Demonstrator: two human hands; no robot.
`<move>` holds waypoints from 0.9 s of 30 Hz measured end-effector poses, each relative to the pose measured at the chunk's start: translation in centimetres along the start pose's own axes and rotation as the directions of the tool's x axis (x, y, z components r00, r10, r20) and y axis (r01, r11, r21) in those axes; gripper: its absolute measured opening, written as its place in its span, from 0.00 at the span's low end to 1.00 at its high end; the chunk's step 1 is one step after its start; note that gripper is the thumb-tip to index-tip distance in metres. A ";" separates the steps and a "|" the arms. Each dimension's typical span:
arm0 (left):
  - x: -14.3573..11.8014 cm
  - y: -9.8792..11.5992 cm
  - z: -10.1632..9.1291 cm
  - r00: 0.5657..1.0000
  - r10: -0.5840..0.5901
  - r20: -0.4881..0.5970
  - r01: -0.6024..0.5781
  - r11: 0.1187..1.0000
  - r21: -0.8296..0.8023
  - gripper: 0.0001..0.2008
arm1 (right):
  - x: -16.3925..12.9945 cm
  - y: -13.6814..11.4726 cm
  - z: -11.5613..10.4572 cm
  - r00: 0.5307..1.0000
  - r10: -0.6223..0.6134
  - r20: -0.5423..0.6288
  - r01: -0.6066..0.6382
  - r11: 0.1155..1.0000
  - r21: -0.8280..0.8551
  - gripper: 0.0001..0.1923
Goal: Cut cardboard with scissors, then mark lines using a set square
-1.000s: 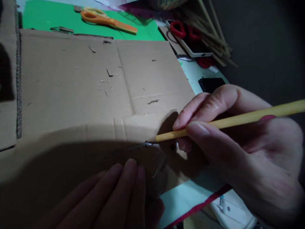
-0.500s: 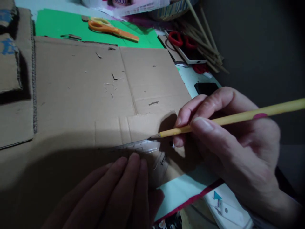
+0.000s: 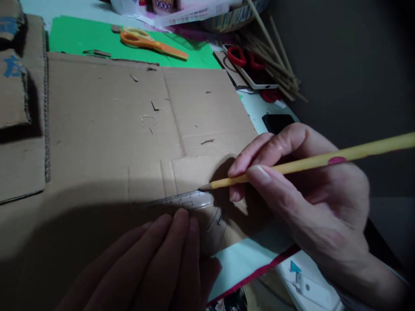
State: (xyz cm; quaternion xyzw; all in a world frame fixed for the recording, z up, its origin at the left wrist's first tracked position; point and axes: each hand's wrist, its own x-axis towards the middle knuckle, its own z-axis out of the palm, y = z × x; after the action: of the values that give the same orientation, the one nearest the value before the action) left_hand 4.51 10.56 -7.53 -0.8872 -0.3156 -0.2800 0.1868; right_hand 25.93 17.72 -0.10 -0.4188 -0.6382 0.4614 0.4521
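Note:
My right hand (image 3: pixel 301 190) pinches a yellow pencil (image 3: pixel 304 164) near its sharpened end. The pencil's dark tip meets the upper edge of a clear plastic ruler (image 3: pixel 184 199) lying on brown cardboard (image 3: pixel 113 112). A second clear strip with dark lettering angles down from the ruler's right end, like a set square. My left hand (image 3: pixel 155 259) lies in shadow at the lower middle, its fingers together, fingertips pressing the ruler onto the cardboard. Part of the ruler is hidden beneath these fingers.
Orange scissors (image 3: pixel 152 43) lie on green sheet (image 3: pixel 84 34) at the back. Red-handled scissors (image 3: pixel 246 58) rest on a white-edged phone (image 3: pixel 264 81), beside several wooden sticks (image 3: pixel 279 65). Stacked cardboard pieces (image 3: pixel 19 164) stand at left. Small scraps dot the cardboard. Table's red edge (image 3: pixel 256 276) runs below.
My right hand and the pencil have slid slightly left along the ruler's edge. My left hand stays on the ruler. The view has shifted a little.

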 end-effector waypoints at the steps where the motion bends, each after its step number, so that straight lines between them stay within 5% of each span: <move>1: 0.1 -0.2 0.2 1.000 -0.003 -0.012 0.003 1.000 0.007 0.20 | 0.0 0.0 0.0 1.000 -0.003 0.004 0.003 1.000 0.001 0.07; 11: 0.9 -0.2 -0.1 0.997 -0.063 -0.053 0.062 0.998 -0.008 0.19 | 0.3 0.0 -0.1 1.000 -0.003 0.013 0.003 1.000 -0.019 0.07; 16: 0.8 -0.2 -0.4 0.999 0.037 0.040 -0.037 0.999 0.014 0.17 | 0.3 0.0 0.1 1.000 0.018 -0.014 -0.019 0.998 -0.064 0.07; 20: 0.9 -0.2 -0.9 0.998 -0.050 0.048 0.049 0.999 0.015 0.16 | 0.3 -0.1 0.2 1.000 0.024 -0.008 -0.024 0.997 -0.075 0.07; 23: 0.9 0.1 -1.0 0.998 -0.011 0.066 0.012 1.000 -0.017 0.14 | 0.3 0.0 0.1 1.000 0.012 -0.003 -0.013 0.996 -0.087 0.07; 25: 1.2 0.8 -0.8 0.997 -0.063 0.047 0.065 0.997 -0.038 0.13 | 0.2 0.0 0.0 1.000 0.010 -0.003 -0.011 0.995 -0.095 0.06; 27: 1.9 1.9 -0.5 0.961 -0.274 -0.021 0.273 0.960 -0.059 0.13 | 0.1 0.1 0.0 1.000 0.014 -0.009 -0.015 0.995 -0.099 0.06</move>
State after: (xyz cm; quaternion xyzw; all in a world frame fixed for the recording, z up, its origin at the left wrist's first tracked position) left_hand 6.79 9.79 -6.30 -0.8358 -0.4246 -0.3245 0.1261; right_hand 25.90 17.81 -0.17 -0.4474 -0.6554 0.4305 0.4301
